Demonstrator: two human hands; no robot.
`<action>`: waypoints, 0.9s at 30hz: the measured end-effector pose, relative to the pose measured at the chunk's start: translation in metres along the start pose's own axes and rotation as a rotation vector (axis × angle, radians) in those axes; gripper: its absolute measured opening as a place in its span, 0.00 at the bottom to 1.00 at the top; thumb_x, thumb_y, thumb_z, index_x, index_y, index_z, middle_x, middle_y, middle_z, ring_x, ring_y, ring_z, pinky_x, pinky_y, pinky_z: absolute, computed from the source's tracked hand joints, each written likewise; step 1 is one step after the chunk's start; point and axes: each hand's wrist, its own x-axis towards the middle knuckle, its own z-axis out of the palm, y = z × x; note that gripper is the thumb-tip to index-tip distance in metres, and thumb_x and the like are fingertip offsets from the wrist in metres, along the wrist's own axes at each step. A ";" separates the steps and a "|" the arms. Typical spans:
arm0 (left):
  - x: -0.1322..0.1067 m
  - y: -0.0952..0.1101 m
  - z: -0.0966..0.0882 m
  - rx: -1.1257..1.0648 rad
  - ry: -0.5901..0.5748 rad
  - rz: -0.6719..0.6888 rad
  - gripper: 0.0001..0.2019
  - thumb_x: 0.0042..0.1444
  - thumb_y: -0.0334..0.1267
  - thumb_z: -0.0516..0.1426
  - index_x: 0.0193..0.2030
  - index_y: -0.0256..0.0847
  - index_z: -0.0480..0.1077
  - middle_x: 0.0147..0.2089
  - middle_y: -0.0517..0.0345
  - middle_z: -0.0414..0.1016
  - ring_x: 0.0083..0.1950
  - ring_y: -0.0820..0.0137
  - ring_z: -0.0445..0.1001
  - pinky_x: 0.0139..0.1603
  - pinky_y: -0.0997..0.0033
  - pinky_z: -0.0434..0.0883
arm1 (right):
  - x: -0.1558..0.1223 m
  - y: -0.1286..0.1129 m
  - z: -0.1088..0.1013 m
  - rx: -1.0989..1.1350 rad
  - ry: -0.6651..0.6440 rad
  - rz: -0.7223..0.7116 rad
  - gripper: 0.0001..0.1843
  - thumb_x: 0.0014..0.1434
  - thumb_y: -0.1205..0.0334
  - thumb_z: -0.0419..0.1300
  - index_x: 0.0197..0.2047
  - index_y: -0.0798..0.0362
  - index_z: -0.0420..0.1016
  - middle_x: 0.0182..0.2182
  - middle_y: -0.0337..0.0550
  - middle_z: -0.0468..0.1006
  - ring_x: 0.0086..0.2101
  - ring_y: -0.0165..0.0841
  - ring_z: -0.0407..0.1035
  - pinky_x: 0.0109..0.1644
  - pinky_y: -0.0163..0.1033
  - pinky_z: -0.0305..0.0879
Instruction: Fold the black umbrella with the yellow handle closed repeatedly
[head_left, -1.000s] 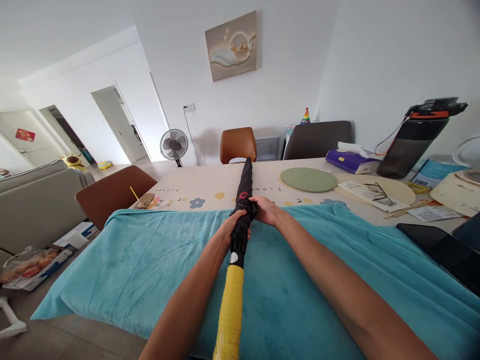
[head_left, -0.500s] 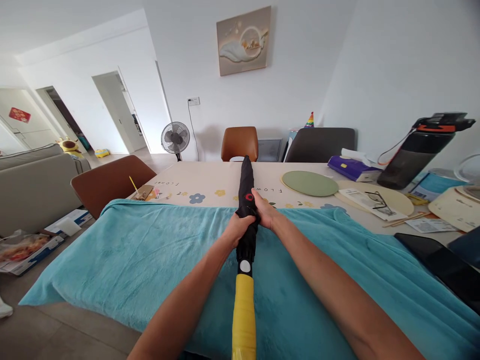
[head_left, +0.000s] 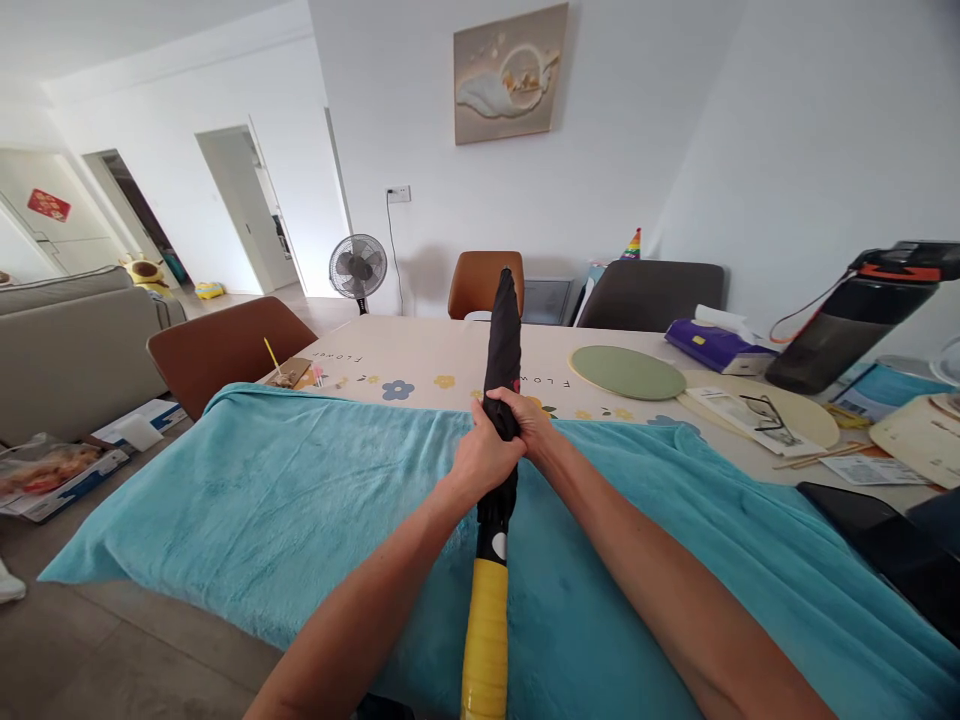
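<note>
A folded black umbrella [head_left: 504, 345] with a yellow handle [head_left: 486, 635] points away from me, its tip towards the far side of the table. My left hand [head_left: 484, 450] wraps round the middle of the black canopy from the left. Just above it, my right hand [head_left: 525, 418] grips the canopy from the right, with the thumb and fingers round the cloth. A white button [head_left: 499, 545] shows between canopy and handle. Beneath lies a turquoise blanket [head_left: 337, 500], spread over the near part of the table.
The pale flowered table [head_left: 420, 345] carries a green oval mat [head_left: 628, 372], a purple tissue box [head_left: 716, 345], glasses [head_left: 769, 418] and a dark bottle [head_left: 840, 325] on the right. A black flat object [head_left: 885, 540] lies at the right edge. Chairs [head_left: 232, 345] and a fan [head_left: 358, 268] surround it.
The umbrella's tip has risen a little. My left hand has moved up the canopy and now wraps it more fully, and my right hand has closed tighter round it.
</note>
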 end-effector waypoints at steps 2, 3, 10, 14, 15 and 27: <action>-0.002 0.002 0.001 -0.052 -0.057 -0.013 0.37 0.35 0.30 0.63 0.55 0.38 0.55 0.35 0.52 0.73 0.45 0.55 0.70 0.44 0.68 0.61 | 0.001 -0.005 -0.004 0.086 -0.005 -0.022 0.05 0.50 0.67 0.56 0.24 0.56 0.67 0.19 0.40 0.72 0.21 0.29 0.67 0.28 0.33 0.69; -0.004 0.003 0.002 -0.074 -0.088 -0.013 0.38 0.35 0.33 0.64 0.55 0.39 0.55 0.37 0.52 0.73 0.45 0.57 0.70 0.43 0.69 0.62 | 0.002 -0.007 -0.006 0.138 -0.012 -0.043 0.04 0.50 0.67 0.55 0.25 0.55 0.67 0.18 0.40 0.72 0.21 0.28 0.67 0.28 0.33 0.69; -0.038 0.006 -0.010 -0.190 -0.282 -0.270 0.32 0.45 0.47 0.58 0.55 0.40 0.53 0.38 0.52 0.71 0.34 0.65 0.72 0.30 0.71 0.66 | 0.001 -0.006 -0.024 0.329 -0.139 -0.076 0.04 0.50 0.66 0.54 0.33 0.53 0.66 0.20 0.38 0.70 0.21 0.29 0.66 0.26 0.34 0.68; -0.076 -0.006 -0.037 -0.480 -0.639 -0.542 0.20 0.48 0.50 0.55 0.41 0.37 0.65 0.35 0.51 0.71 0.30 0.65 0.72 0.30 0.67 0.67 | 0.003 0.000 -0.029 0.520 -0.210 -0.008 0.05 0.51 0.70 0.52 0.33 0.52 0.65 0.21 0.38 0.70 0.21 0.27 0.65 0.27 0.32 0.68; -0.085 -0.009 -0.043 -0.564 -0.720 -0.600 0.20 0.49 0.51 0.54 0.40 0.36 0.66 0.35 0.50 0.71 0.30 0.65 0.72 0.31 0.66 0.68 | 0.004 0.001 -0.029 0.571 -0.217 0.016 0.05 0.51 0.70 0.52 0.33 0.53 0.65 0.21 0.38 0.70 0.21 0.27 0.65 0.27 0.32 0.68; -0.114 -0.024 -0.017 -1.229 -0.680 -0.628 0.20 0.54 0.48 0.50 0.44 0.31 0.64 0.27 0.61 0.64 0.18 0.81 0.58 0.16 0.80 0.58 | 0.007 0.005 -0.033 0.595 -0.238 0.036 0.04 0.53 0.67 0.51 0.32 0.54 0.66 0.22 0.38 0.72 0.22 0.26 0.68 0.27 0.31 0.69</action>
